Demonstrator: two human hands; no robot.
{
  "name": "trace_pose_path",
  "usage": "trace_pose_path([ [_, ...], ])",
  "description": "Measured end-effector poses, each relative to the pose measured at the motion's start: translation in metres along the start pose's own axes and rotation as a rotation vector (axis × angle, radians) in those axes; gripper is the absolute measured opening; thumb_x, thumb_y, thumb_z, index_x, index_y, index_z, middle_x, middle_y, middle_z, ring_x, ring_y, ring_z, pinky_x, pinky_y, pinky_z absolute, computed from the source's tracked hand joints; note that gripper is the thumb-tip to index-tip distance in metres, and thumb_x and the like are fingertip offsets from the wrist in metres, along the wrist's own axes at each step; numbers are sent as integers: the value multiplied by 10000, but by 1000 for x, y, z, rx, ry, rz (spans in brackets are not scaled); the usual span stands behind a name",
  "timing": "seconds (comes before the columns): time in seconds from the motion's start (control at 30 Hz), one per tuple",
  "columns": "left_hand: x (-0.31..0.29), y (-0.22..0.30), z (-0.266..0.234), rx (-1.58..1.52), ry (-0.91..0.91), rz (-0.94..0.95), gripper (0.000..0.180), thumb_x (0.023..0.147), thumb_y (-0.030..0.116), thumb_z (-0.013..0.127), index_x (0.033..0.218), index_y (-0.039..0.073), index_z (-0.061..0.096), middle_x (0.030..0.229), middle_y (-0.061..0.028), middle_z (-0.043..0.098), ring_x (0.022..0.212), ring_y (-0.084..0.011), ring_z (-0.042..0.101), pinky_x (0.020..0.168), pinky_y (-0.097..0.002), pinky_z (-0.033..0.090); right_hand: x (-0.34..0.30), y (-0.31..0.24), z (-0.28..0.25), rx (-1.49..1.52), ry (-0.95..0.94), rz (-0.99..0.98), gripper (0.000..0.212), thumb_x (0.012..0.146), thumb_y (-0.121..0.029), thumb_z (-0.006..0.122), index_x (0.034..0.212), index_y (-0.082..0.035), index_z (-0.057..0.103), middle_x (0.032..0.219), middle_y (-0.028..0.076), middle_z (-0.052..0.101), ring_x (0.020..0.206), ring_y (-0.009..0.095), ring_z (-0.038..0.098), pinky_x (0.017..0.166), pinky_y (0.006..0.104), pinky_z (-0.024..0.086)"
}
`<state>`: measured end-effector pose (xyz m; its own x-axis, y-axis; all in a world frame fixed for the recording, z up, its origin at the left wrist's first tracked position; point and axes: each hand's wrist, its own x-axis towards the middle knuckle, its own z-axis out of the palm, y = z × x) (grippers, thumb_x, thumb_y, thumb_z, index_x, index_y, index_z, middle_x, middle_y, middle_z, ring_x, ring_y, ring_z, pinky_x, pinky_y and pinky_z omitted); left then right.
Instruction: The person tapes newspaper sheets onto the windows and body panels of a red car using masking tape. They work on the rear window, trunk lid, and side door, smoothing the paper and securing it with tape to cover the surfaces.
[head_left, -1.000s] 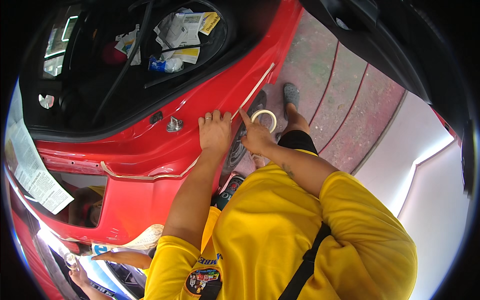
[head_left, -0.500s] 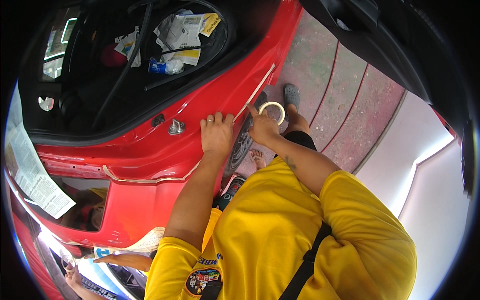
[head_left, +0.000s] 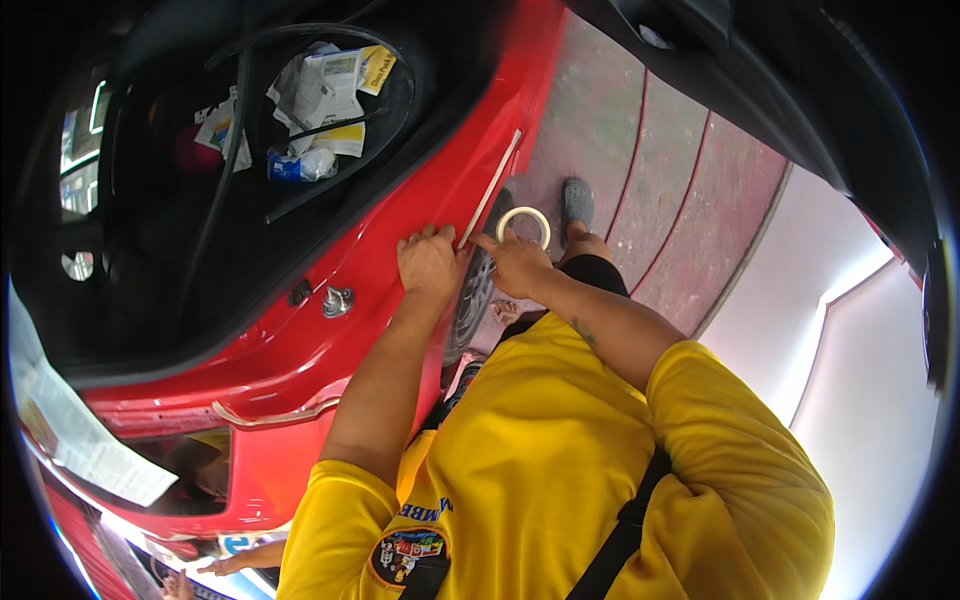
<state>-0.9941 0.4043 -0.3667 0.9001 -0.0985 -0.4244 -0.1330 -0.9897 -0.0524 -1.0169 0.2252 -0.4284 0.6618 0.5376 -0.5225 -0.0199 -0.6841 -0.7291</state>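
Observation:
My left hand (head_left: 430, 264) lies palm down on the red car body (head_left: 385, 235), its fingers bent against the panel by the wheel. Its thumb side meets the lower end of a narrow cream masking tape strip (head_left: 490, 190) that runs up along the panel's edge. Close beside it, my right hand (head_left: 519, 267) grips a roll of masking tape (head_left: 523, 211), which sticks up above the fingers. The right index finger points toward the strip's lower end, near the left thumb. Whether the roll is still joined to the strip cannot be made out.
A second tape strip (head_left: 280, 419) follows the rear edge below a metal latch (head_left: 337, 301). Newspaper (head_left: 85, 440) hangs at the left; crumpled paper (head_left: 325, 95) lies inside the car. Another person's hand (head_left: 235, 562) shows lower left. A foot in a grey clog (head_left: 577, 203) stands on the floor.
Both hands have come closer together, and the right index finger has moved down along the tape strip toward the left thumb. The left fingers are more bent. The view has shifted slightly.

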Motion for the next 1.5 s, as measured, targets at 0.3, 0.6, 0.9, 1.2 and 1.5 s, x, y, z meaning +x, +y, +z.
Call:
trace_pose_path([
  [0.3, 7, -1, -3, 63, -75, 126, 242, 898, 269, 807, 1061, 113, 721, 1056, -125, 757, 1017, -362, 758, 930, -535, 541, 0, 15, 4, -77, 13, -53, 797, 950, -143, 688, 1678, -311, 410, 1378, 257, 622, 1235, 440, 697, 1047, 531, 545],
  [0.6, 9, -10, 7, 29, 2, 207, 214, 850, 229, 818, 1000, 123, 707, 978, -110, 732, 917, -368, 751, 854, -541, 553, 11, 3, 20, -405, 199, 25, 738, 995, -169, 670, 1683, -305, 441, 1293, 173, 641, 1224, 354, 672, 1003, 482, 524],
  [0.9, 9, -6, 8, 79, -7, 231, 232, 856, 214, 804, 1069, 136, 756, 1063, -114, 715, 1027, -359, 721, 911, -528, 541, 17, -3, 18, -290, 127, 170, 893, 951, -220, 746, 1741, -233, 329, 1325, 179, 641, 1216, 347, 671, 1024, 487, 522],
  [1.2, 22, -1, 24, 218, -160, 389, 575, 1043, 421, 639, 1562, 172, 630, 1597, -191, 512, 1501, -402, 432, 1189, -557, 373, 42, 9, 29, 118, 118, 272, 978, 968, -221, 742, 1776, -255, 192, 1457, 261, 593, 1370, 442, 611, 1126, 514, 509],
  [1.5, 47, 20, 24, 471, -265, 422, 709, 1090, 543, 547, 1624, 77, 526, 1689, -206, 451, 1619, -407, 311, 1279, -572, 275, 49, 28, 17, 160, 156, 300, 897, 933, -247, 804, 1695, -320, 337, 1418, 266, 586, 1343, 461, 621, 1102, 524, 541],
])
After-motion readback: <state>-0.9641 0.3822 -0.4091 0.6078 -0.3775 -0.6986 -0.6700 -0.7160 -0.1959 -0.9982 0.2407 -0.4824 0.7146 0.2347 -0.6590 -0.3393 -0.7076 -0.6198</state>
